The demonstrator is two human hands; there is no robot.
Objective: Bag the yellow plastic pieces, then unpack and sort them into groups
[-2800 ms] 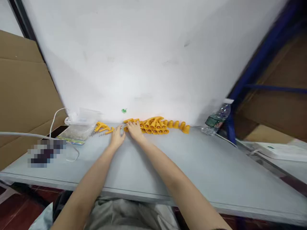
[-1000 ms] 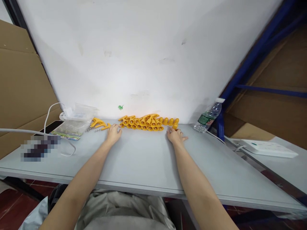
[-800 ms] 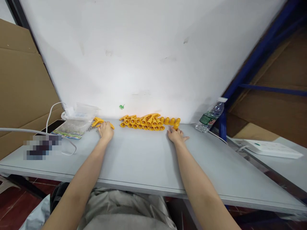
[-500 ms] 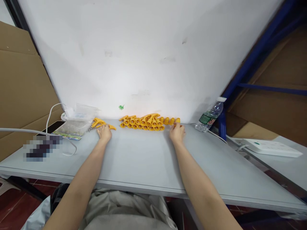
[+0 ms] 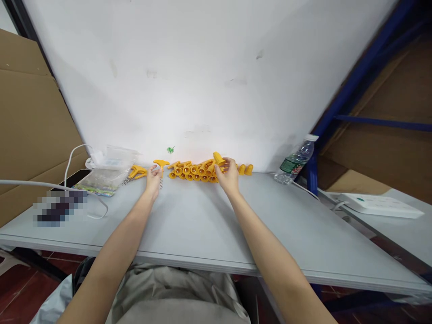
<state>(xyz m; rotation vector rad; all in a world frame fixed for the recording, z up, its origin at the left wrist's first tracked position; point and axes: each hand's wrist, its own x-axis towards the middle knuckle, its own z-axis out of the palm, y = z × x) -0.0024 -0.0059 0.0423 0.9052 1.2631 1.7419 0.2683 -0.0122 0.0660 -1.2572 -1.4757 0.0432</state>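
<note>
Holds a yellow T-shaped handle (image 5: 161,162) in the left hand (image 5: 153,181), left of the middle of the frame, crossbar up and spiral metal end down, with the grip closed on the stem and hiding part of it. Pinches a yellow cup (image 5: 218,158) in the right hand (image 5: 230,176), right of the middle, tilted with the narrow end towards the upper left, above the right part of the stacked pieces (image 5: 201,172) along the back of the counter (image 5: 199,225). Shows loose handles (image 5: 138,171) farther left, near a plastic bag (image 5: 103,180), and other cups (image 5: 249,169) farther right, near the wall (image 5: 202,90). Seems to be at the step of holding one part per hand, handle and cup well apart. Probably calls next for a steady hold on both parts, and for keeping the cup from knocking the stacked pieces
</note>
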